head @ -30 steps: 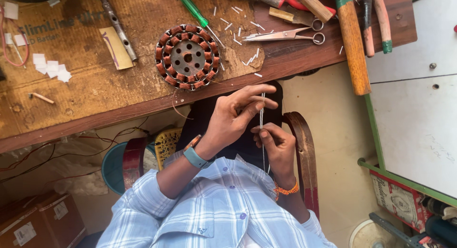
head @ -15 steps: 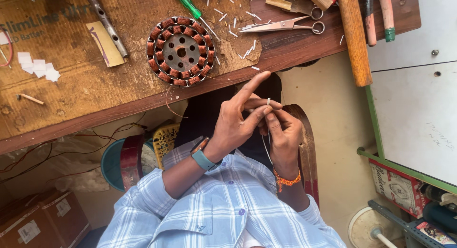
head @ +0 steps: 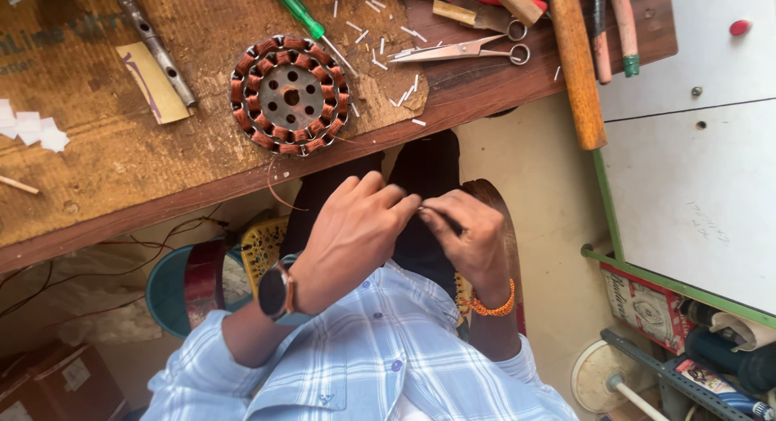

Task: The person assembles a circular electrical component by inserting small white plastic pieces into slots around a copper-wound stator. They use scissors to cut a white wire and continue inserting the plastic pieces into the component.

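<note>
A: Entry. Left hand point(head: 352, 239) and right hand point(head: 469, 239) meet over the lap, below the edge of the workbench point(head: 121, 186). Fingertips press together, pinching something thin between them; what exactly, I cannot tell, it is hidden by the fingers.

B: The wound stator point(head: 289, 95)?

A: On the bench, near its edge, apart from both hands. A loose copper wire point(head: 279, 190) trails from it over the edge.

B: Advice for the pinch?

A: Judgement only: keep the grip at the fingertips, hands close together, tension even, so a thin piece neither kinks nor slips. Scissors point(head: 461, 50) and green screwdriver point(head: 311, 21) lie within reach beyond the stator.
</note>
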